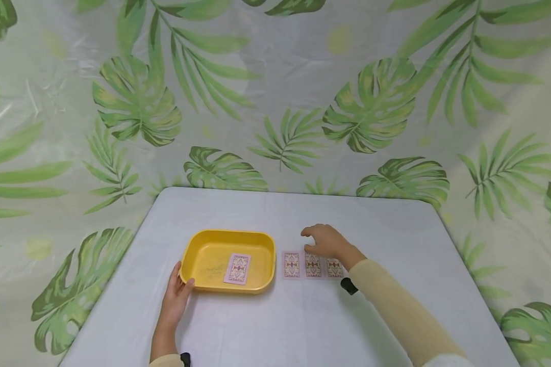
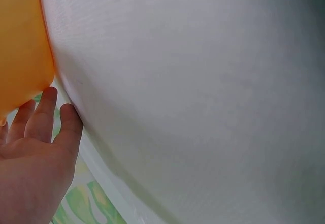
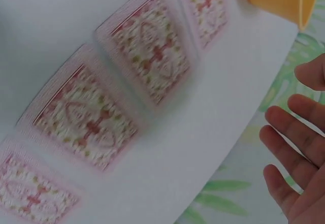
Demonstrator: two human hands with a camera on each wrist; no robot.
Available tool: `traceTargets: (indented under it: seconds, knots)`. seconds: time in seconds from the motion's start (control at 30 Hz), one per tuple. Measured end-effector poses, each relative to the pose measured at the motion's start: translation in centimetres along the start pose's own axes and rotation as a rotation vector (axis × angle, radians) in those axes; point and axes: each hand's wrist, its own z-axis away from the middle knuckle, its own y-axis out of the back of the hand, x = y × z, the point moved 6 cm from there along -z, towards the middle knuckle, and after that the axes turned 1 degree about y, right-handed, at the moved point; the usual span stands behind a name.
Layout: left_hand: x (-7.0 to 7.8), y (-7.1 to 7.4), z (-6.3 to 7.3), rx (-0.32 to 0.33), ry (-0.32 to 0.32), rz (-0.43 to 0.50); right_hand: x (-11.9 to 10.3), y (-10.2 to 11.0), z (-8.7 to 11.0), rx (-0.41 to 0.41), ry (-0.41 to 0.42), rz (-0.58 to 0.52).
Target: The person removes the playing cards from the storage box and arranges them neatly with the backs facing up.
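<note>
While I watched from my distant place, the left hand (image 1: 175, 295) of the person held the yellow tray (image 1: 206, 255) by its corner, left of the centre in the lower half of the head view. The thumb lay against the near side, and the other fingers lay along the left side; in the left wrist view these fingers looked rather straight, with tips touching the outer wall. Inside the tray, right of its middle, I saw one card (image 1: 236, 268) lying slightly tilted, with its patterned side up.

Just beside the tray, right of the centre of the frame, a row of cards (image 1: 291, 265) lay on the white table (image 1: 303, 326), also with red patterned sides up. I could count three of them in the head view, but the right wrist view showed four, two of these cut by the picture edge. The right hand (image 1: 326, 240) was above this row, with its fingers loosely bent and apart, and it gripped nothing.

A beige sleeve (image 1: 399, 306) ran from the right wrist to the lower right of the frame, and a small black object (image 1: 349, 286) was at that wrist. Behind the table, a cloth with green leaves (image 1: 275, 92) filled the upper part.
</note>
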Motion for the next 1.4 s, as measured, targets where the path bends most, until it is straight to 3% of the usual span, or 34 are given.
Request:
traceTargets:
  seconds: [0.23,0.5,0.93,1.4]
  knots:
    - [0.0,0.0,0.0,0.002,0.003,0.009,-2.1,-1.0,-2.0,-0.012,-0.021,-0.046]
    - [-0.2,0.1,-0.3,0.004,-0.006,0.036,-5.6,-1.6,-4.2,0.001,0.02,-0.091]
    - [-0.2,0.1,-0.3,0.016,0.01,0.034,-10.4,-5.0,-6.7,-0.123,0.018,-0.172]
    - [-0.1,0.3,-0.4,-0.018,-0.057,0.061,-13.3,-9.2,-7.8,-0.177,0.012,-0.081]
